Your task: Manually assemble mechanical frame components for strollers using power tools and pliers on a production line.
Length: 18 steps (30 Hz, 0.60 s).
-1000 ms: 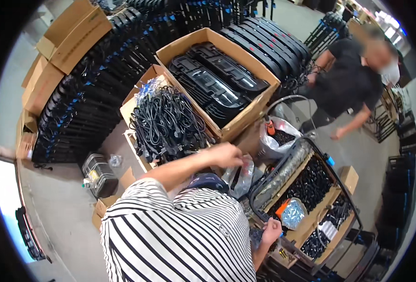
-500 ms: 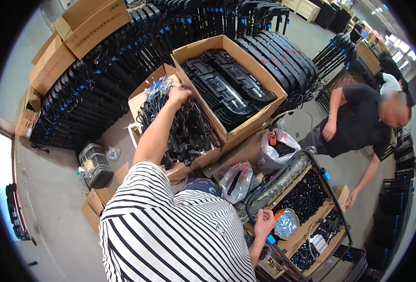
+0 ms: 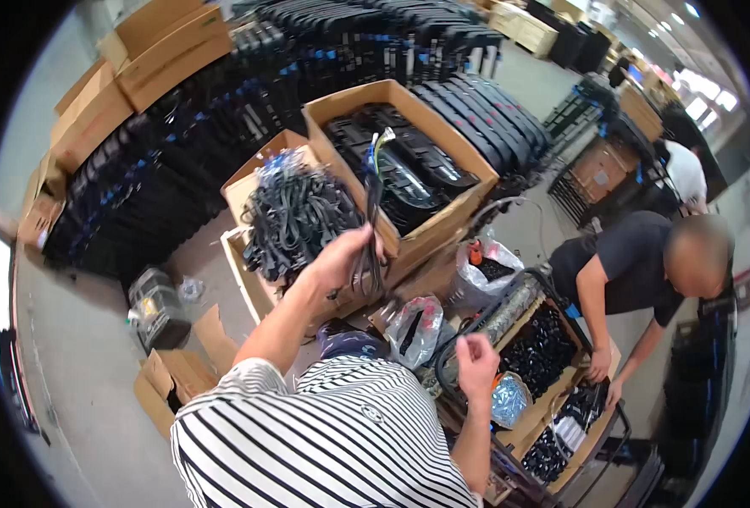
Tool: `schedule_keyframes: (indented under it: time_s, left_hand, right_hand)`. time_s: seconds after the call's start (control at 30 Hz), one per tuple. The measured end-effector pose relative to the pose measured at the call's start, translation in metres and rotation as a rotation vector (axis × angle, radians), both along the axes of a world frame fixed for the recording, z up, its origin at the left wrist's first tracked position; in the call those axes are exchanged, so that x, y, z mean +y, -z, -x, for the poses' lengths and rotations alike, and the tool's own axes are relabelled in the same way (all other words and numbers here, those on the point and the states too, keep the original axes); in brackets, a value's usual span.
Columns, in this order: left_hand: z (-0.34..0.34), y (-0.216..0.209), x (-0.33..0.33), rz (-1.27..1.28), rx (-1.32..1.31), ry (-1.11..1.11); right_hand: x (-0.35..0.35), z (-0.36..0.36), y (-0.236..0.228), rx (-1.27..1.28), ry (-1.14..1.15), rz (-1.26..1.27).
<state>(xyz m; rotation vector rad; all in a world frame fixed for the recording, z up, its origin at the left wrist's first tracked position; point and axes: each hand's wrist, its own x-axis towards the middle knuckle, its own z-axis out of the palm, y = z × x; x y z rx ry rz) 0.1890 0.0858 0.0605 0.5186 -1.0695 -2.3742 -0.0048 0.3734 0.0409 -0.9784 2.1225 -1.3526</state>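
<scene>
Rows of black frames [image 3: 138, 203] with blue bits curve along the far side. In front of them stands a large open carton [image 3: 455, 216], filled with long, glossy black mouldings [image 3: 409, 182]. At the right, a co-worker in a dark top [image 3: 620, 254] bends over the far edge of a desk [image 3: 527, 427], both hands down near its black parts. Next in size is the cable heap [image 3: 298, 220], piled in a smaller box just left of the carton. A clear bag [image 3: 415, 330] sits between this box and the desk. On the desk, small black pieces [image 3: 537, 347] fill one tray, beside a bowl of shiny metal bits [image 3: 509, 400].

The left hand [image 3: 348, 261] has its grip closed around a black cable [image 3: 375, 199], raised just right of the heap. The right hand [image 3: 478, 364], fingers curled, is near the bowl; whether its grip contains anything, I cannot tell. Smallest are the cable's coloured wire ends [image 3: 381, 144], pointing upward.
</scene>
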Motion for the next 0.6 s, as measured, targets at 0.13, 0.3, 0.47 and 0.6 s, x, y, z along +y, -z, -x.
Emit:
schedule_keyframes:
  time_s: [0.13,0.3,0.47,0.6]
  left_hand:
    - [0.028,0.0,0.062,0.391,0.077,0.288]
    - [0.069,-0.022,0.118,0.34,-0.004,0.636]
    - [0.115,-0.022,0.151,0.14,0.11,0.909]
    - [0.139,-0.028,0.2,-0.053,0.146,1.049]
  right_hand:
    - [-0.048,0.003,-0.057,-0.143,-0.092,0.349]
    - [-0.047,0.026,-0.081,-0.419,0.004,0.525]
    - [0.003,0.032,-0.094,-1.049,0.132,1.001]
    - [0.042,0.023,-0.099,-0.956,0.242,1.285]
